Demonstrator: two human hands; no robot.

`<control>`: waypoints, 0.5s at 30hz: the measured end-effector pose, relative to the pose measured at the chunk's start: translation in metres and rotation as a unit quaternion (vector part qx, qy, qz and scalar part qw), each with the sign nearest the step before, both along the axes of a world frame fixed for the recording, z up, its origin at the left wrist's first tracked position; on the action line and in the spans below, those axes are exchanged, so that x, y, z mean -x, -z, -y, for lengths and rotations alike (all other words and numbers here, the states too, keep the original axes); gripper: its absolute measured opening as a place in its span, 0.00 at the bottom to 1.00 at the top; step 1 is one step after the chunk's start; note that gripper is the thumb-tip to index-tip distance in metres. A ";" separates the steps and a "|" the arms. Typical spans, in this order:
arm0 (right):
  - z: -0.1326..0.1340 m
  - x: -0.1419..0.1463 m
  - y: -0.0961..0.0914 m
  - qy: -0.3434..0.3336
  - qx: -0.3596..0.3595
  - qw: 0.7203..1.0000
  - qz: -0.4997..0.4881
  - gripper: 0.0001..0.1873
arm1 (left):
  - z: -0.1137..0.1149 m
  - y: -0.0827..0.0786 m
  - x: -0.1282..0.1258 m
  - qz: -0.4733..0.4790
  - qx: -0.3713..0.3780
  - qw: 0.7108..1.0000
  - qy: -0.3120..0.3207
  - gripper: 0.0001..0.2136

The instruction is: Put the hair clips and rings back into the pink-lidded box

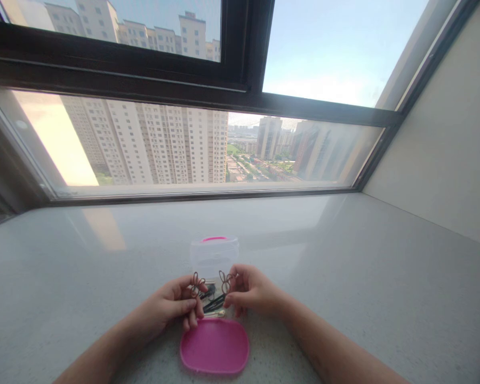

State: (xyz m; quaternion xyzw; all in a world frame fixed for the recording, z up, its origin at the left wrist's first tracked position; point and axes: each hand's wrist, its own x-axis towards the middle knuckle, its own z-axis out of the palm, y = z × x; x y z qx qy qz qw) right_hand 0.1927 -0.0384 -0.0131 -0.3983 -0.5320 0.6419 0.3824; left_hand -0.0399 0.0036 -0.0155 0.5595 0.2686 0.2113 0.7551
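My left hand [180, 301] pinches a copper-coloured, rabbit-shaped wire clip [196, 285] between thumb and fingers. Opposite it, my right hand [248, 290] grips a similar rabbit-shaped wire clip [224, 282] by its side. Between and below the two hands lie several dark, slender pins [214, 304] and a small gold-coloured piece [218, 314], partly covered by my fingers. Nearest me is a shallow pink tray or lid [215, 349], its inside facing up; my left fingers are at its far edge. Behind the hands stands a clear plastic box [215, 255] with a pink strip on top.
All of this rests on a pale speckled sill or countertop [104, 277]. A dark-framed window [240, 96] rises at the back, with tall buildings outside. A plain light wall [444, 160] bounds the surface on the right.
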 end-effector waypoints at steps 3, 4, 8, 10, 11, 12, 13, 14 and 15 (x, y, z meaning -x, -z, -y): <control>0.000 0.000 0.000 0.001 0.001 1.000 0.004 0.25 | 0.000 -0.001 0.000 -0.004 0.001 1.000 -0.001 0.11; -0.001 0.000 0.000 0.000 0.001 1.000 0.006 0.25 | 0.001 -0.002 0.000 -0.004 0.004 1.000 -0.001 0.11; 0.000 0.000 -0.001 0.001 0.002 1.000 0.009 0.25 | 0.003 -0.006 -0.001 -0.009 0.013 1.000 -0.008 0.10; 0.000 0.000 -0.002 0.001 0.005 1.000 0.009 0.25 | 0.004 -0.006 -0.001 -0.008 0.015 1.000 -0.008 0.10; 0.000 0.000 -0.002 -0.001 0.005 1.000 0.008 0.25 | 0.004 -0.006 -0.001 -0.006 0.015 1.000 -0.007 0.10; 0.000 0.000 -0.002 -0.001 0.005 1.000 0.006 0.25 | 0.004 -0.005 -0.001 -0.004 0.015 1.000 -0.006 0.09; 0.000 0.000 -0.002 0.000 0.005 1.000 0.003 0.25 | 0.004 -0.005 -0.001 -0.002 0.014 1.000 -0.005 0.09; 0.000 0.001 -0.002 0.000 0.005 1.000 0.001 0.25 | 0.003 -0.004 0.000 0.000 0.014 1.000 -0.006 0.09; 0.000 0.001 -0.002 0.001 0.005 1.000 0.000 0.25 | 0.003 -0.004 0.000 0.002 0.015 1.000 -0.006 0.09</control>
